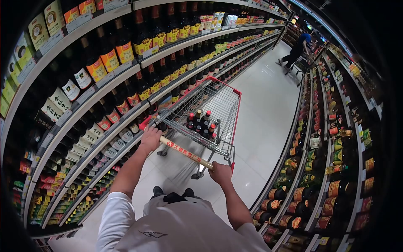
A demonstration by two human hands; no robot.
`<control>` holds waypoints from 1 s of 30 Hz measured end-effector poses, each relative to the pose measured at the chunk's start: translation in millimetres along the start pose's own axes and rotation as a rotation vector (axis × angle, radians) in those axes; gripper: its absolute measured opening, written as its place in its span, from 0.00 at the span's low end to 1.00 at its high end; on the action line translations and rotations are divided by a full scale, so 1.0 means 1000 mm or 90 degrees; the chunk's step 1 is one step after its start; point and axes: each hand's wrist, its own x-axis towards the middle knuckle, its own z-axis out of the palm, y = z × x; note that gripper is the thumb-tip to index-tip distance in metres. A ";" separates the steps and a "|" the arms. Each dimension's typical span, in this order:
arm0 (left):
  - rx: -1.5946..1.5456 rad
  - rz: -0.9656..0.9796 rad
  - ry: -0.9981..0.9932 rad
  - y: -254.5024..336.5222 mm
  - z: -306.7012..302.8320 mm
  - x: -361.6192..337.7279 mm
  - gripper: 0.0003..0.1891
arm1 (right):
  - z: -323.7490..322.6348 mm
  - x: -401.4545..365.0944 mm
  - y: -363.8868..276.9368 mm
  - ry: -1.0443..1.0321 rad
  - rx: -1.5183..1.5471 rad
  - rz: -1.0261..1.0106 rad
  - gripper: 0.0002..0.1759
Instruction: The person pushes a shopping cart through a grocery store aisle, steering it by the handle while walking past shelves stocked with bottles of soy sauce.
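Note:
A wire shopping cart (226, 109) with red corner trim stands in front of me in the aisle. My left hand (151, 137) is wrapped round the left end of its pale handle bar (184, 152), which carries red lettering. Round the right end of the same bar my right hand (220, 172) is closed. Inside the basket, close to the handle, several dark bottles (203, 124) with red caps stand grouped together. Both my feet show below the handle on the floor.
Shelves (138, 69) packed with sauce bottles curve along my left, close to the cart. More shelves (308, 168) with jars and bottles line the right. Pale floor tiles (256, 105) run between them. Farther up the aisle, a person (296, 50) in a blue top stands at another cart (305, 65).

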 end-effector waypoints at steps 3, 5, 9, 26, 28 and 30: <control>-0.011 0.014 -0.163 -0.005 0.000 0.013 0.11 | -0.002 -0.008 0.004 -0.008 -0.025 0.033 0.13; -0.007 0.017 -0.144 -0.005 0.012 0.012 0.08 | 0.000 -0.012 0.007 -0.015 -0.040 0.057 0.13; -0.027 0.028 -0.118 0.009 0.009 -0.004 0.08 | -0.002 -0.019 0.012 -0.046 -0.040 0.100 0.14; -0.214 0.120 0.229 0.027 0.063 0.018 0.04 | -0.020 0.001 0.026 -0.245 -0.153 0.292 0.22; -0.211 0.131 0.215 0.022 0.061 0.035 0.04 | -0.019 0.010 0.028 -0.225 -0.153 0.284 0.21; -0.200 0.140 0.183 0.021 0.063 0.048 0.04 | -0.018 0.016 0.032 -0.233 -0.152 0.287 0.20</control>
